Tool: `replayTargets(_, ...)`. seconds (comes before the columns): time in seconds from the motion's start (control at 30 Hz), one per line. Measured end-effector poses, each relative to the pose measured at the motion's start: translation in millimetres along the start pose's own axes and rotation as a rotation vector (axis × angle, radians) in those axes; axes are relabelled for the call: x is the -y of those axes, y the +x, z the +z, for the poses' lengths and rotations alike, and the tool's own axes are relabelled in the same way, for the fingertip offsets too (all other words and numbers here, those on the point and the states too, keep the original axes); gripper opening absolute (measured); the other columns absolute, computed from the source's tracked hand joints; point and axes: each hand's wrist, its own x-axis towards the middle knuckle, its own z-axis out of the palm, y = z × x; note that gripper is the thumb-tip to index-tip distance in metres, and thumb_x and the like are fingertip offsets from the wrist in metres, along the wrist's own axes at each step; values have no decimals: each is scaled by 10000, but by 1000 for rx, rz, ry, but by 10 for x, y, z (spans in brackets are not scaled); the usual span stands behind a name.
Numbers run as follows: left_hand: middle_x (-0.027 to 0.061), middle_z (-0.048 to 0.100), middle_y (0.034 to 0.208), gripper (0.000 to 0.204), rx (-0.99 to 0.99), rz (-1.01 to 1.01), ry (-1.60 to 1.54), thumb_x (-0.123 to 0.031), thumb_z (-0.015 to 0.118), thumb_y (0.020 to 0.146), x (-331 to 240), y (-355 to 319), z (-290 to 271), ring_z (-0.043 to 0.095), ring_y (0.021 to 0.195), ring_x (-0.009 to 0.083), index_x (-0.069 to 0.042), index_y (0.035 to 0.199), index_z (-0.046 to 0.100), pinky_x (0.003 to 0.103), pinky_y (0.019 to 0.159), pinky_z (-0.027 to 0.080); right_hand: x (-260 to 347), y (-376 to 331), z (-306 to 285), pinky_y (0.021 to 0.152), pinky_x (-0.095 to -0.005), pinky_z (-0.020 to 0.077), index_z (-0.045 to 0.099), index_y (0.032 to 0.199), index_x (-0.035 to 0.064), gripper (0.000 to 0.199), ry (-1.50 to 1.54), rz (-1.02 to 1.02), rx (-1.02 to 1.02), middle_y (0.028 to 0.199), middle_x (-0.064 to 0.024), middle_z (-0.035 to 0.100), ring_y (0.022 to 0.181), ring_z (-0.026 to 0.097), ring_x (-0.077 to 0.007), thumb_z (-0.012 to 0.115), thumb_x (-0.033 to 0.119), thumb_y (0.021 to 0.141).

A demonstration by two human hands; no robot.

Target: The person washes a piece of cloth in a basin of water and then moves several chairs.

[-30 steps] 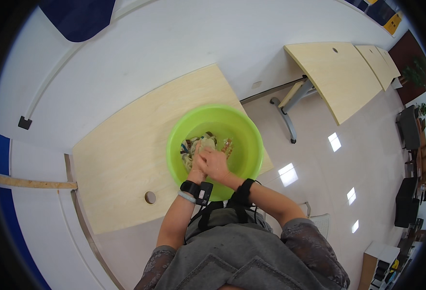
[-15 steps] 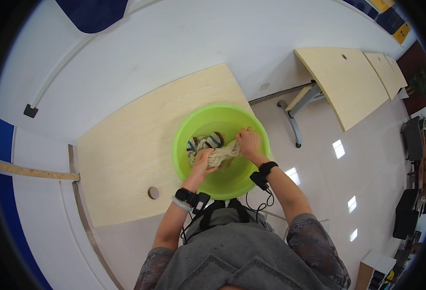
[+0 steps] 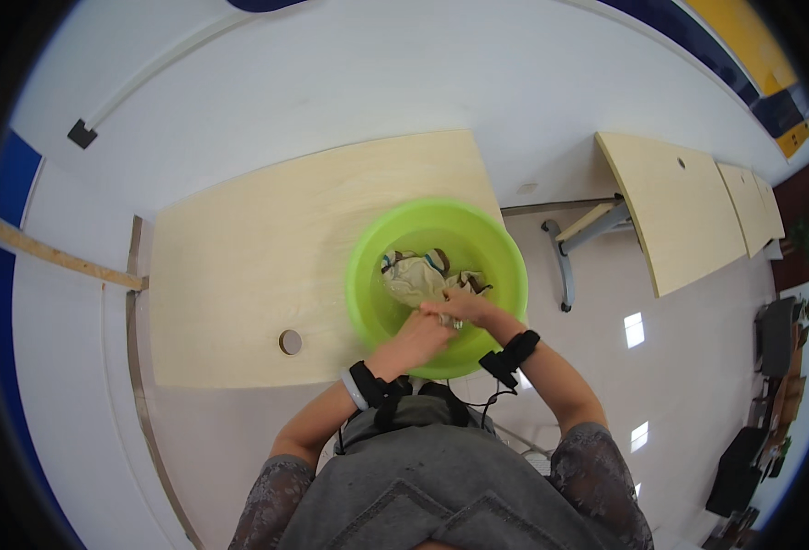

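A light green basin (image 3: 360,240) rests on the pale wooden table, with what looks like shallow water in it. Inside lies a wet cream cloth garment (image 3: 412,277) with brown, blue and white striped edges; its exact kind is not clear. My left hand (image 3: 426,337) is closed on a bunched part of the cloth near the basin's front side. Just beyond it, my right hand (image 3: 467,307) grips the same bunch, the two hands touching. The rest of the garment spreads out beyond my fingers, and the held part is mostly hidden.
The wooden table (image 3: 239,266) has a round cable hole (image 3: 290,342) at its near left. A white wall (image 3: 404,82) runs along its far side. Another wooden table (image 3: 670,206) on a grey wheeled leg stands to the right. A black cable (image 3: 478,401) hangs from my right wristband.
My hands have come together near the basin's front; before, they held a twisted length of cloth stretched between them. The garment now lies more spread out. The view has shifted slightly.
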Motion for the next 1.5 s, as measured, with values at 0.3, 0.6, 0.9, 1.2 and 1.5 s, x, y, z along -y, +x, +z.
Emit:
replayTargets(0.3,137,589,951,236,12,-140,-504,-241,547,812,206,-266,-468,539,935,291,-78,971,609,363,814,431,388,55,-176,587,-326,423,511,834,-23,228,194,-264,-426,698,-71,540,636,490,-144,537,180,732)
replayTargets(0.6,104,602,912,194,-250,-375,-659,-141,559,816,479,-572,-678,573,846,223,-53,986,587,323,710,463,1408,-716,-298,669,-398,443,356,1089,24,497,-732,-230,-363,881,-262,538,848,522,-429,570,31,640)
replayTargets(0.9,171,571,1002,420,-173,-513,-1147,-326,519,859,459,-593,-340,572,909,240,33,1078,508,331,773,473,1301,-680,-276,648,-402,434,439,1039,25,430,-777,-493,-440,775,-187,571,774,549,-392,508,-24,617)
replayTargets(1.2,255,378,1271,911,-9,-586,-2528,-716,247,755,129,-40,-278,413,1172,344,10,1307,240,476,965,347,2249,-1491,-78,621,-353,452,509,1020,50,426,-540,-448,-571,814,-163,570,712,564,-309,563,-67,614)
replayTargets(1.5,129,503,1148,679,-377,-427,-2600,-628,338,827,320,367,-154,496,1062,296,-62,1191,422,422,924,404,1817,-1627,268,650,-278,461,523,1049,37,482,-604,-391,-522,841,-111,583,695,567,-216,658,-34,592)
